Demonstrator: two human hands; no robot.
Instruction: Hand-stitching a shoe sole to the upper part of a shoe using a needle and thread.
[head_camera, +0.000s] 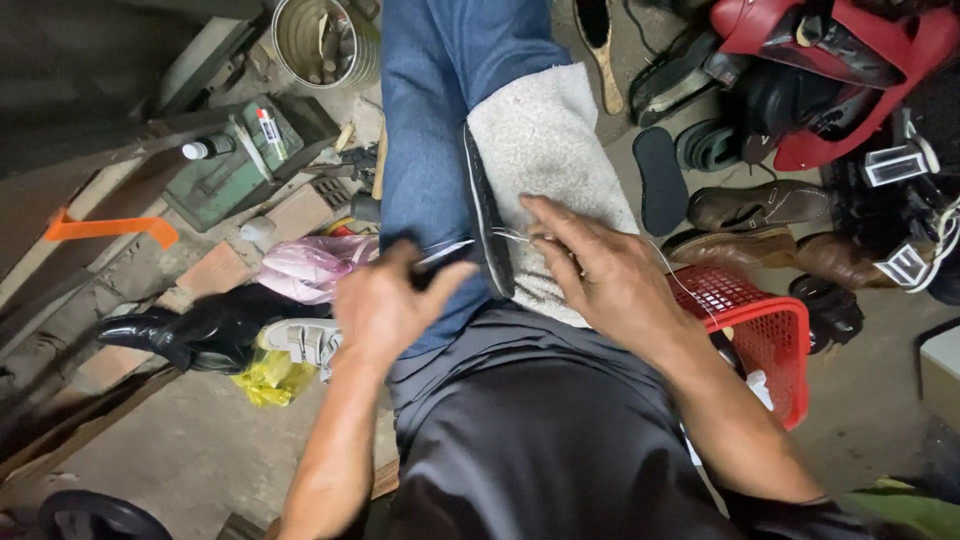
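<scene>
A cluttered workshop floor of bare concrete, seen from above by a seated person looking down at their own lap. A dark shoe (487, 215) stands on its edge between the knees, its sole toward the left, pressed against a pale towel (545, 150) draped over the right thigh. The left leg wears blue jeans (425, 130).

The left hand (385, 305) is closed in a fist around a dark-handled tool (440, 262), its tip pointing at the side of the shoe. The right hand (600, 270) lies half open on the towel, fingers stretched toward the shoe; thumb and forefinger appear to pinch a thin pale thread (515, 236) that runs from the shoe, though the pinch itself is too small to be sure of.

To the right stands a red plastic basket (775, 340), with several brown shoes (760, 205) and a loose black insole (660, 180) beyond it. To the left lie a black boot (190, 335), a pink plastic bag (310, 265), a green metal box (235, 165) and a round tin can (320, 40).
</scene>
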